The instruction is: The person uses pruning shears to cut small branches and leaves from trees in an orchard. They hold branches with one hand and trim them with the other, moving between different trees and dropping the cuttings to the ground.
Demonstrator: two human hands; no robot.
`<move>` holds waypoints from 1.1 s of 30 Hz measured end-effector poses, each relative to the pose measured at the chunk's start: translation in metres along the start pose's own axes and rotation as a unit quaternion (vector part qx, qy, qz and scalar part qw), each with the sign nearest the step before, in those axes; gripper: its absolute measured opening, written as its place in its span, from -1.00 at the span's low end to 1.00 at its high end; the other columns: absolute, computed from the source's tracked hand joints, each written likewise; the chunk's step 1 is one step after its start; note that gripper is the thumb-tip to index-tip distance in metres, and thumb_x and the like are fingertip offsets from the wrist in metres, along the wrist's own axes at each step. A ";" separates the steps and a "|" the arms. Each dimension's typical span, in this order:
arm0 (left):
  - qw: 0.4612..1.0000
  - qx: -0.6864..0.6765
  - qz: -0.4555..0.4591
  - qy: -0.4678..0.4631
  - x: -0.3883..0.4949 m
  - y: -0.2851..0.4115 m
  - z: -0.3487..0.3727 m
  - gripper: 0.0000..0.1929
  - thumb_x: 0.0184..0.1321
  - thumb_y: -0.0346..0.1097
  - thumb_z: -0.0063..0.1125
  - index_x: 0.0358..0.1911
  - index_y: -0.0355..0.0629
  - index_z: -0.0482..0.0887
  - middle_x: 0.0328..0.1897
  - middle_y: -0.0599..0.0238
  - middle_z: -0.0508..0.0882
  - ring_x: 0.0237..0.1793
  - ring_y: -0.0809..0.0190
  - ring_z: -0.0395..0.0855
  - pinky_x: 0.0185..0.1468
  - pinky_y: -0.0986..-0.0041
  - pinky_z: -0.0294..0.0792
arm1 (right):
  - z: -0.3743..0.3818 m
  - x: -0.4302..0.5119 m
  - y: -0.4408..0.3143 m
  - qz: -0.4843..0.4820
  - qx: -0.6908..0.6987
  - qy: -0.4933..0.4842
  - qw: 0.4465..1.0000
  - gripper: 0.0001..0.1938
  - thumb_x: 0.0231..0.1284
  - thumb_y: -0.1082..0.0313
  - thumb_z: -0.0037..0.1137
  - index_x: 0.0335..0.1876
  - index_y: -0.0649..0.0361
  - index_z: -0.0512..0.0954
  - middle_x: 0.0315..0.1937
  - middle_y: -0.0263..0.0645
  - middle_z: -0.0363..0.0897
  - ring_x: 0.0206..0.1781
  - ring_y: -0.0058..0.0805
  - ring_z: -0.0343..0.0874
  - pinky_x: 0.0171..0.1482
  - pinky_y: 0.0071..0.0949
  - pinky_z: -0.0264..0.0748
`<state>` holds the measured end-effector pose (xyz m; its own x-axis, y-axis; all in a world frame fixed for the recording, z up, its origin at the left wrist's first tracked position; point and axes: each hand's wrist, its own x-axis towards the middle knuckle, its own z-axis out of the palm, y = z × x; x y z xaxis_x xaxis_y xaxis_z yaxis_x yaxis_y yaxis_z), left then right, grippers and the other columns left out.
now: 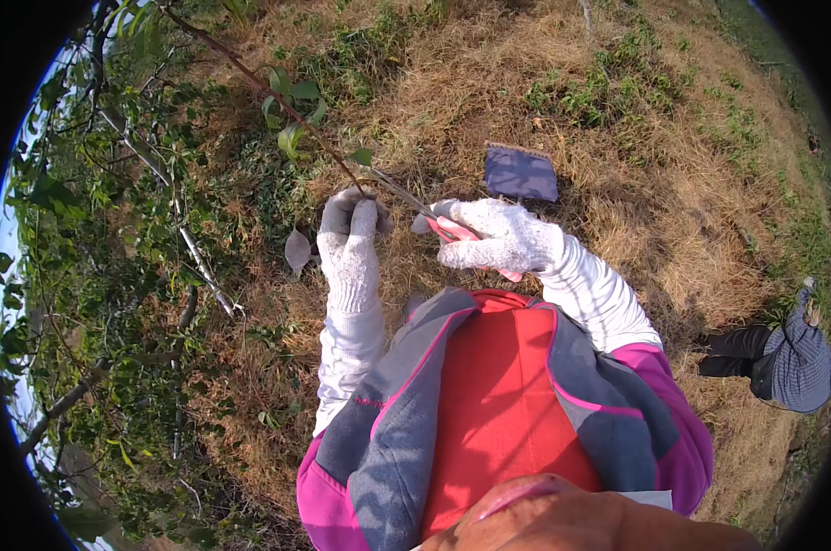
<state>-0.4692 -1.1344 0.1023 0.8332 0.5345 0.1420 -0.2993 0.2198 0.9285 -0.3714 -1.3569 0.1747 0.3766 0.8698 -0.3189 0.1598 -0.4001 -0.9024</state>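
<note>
My left hand [352, 241], in a white knit glove, pinches the lower end of a thin reddish-brown leafy shoot [291, 113]. From my fingers the shoot runs up to the top left, bearing a few green leaves. In my right hand [505, 234], also gloved, is a pair of long-bladed shears [450, 229] with pink-red handles. Their narrow blades point up and left, the tips close beside the shoot near a single leaf [362, 157]. Whether the tips touch the shoot, I cannot tell. My glove partly covers the handles.
Leafy tree branches [139, 151] fill the left side, with a pale bare branch [202, 262] reaching towards my left forearm. A dark blue-purple flat piece [521, 172] lies on the dry grass [636, 193] beyond my right hand. Another person [787, 361] stands at the far right.
</note>
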 end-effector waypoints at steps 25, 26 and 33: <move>0.984 0.078 0.038 -0.155 0.026 -0.012 0.014 -0.76 0.53 -0.38 0.21 0.16 -0.28 0.67 0.00 0.24 0.78 -0.02 0.37 0.68 0.11 0.48 0.54 | -0.006 0.057 -0.023 -0.175 -0.235 0.263 0.919 -0.57 0.29 -0.07 0.35 0.02 0.07 0.52 -0.31 -0.08 0.70 -0.14 0.13 0.71 -0.12 0.06 0.57; 0.984 0.073 0.037 -0.160 0.025 -0.011 0.013 -0.77 0.53 -0.38 0.21 0.15 -0.28 0.67 0.00 0.24 0.78 -0.02 0.37 0.68 0.11 0.47 0.54 | -0.005 0.057 -0.023 -0.176 -0.238 0.261 0.919 -0.57 0.29 -0.07 0.35 0.03 0.07 0.52 -0.31 -0.08 0.70 -0.14 0.13 0.71 -0.12 0.06 0.57; 0.966 0.186 0.078 -0.163 0.029 -0.012 0.002 -0.84 0.49 -0.42 0.22 0.06 -0.22 0.70 -0.08 0.24 0.79 -0.06 0.37 0.70 0.05 0.45 0.57 | 0.002 0.059 -0.019 -0.212 -0.225 0.279 0.909 -0.58 0.28 -0.07 0.37 0.01 0.09 0.56 -0.32 -0.10 0.69 -0.17 0.11 0.71 -0.15 0.03 0.58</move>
<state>-0.4402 -1.1227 0.0956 0.9120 0.2389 0.3335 -0.2948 -0.1836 0.9378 -0.3543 -1.2969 0.1724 0.5782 0.7416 0.3400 0.7081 -0.2492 -0.6606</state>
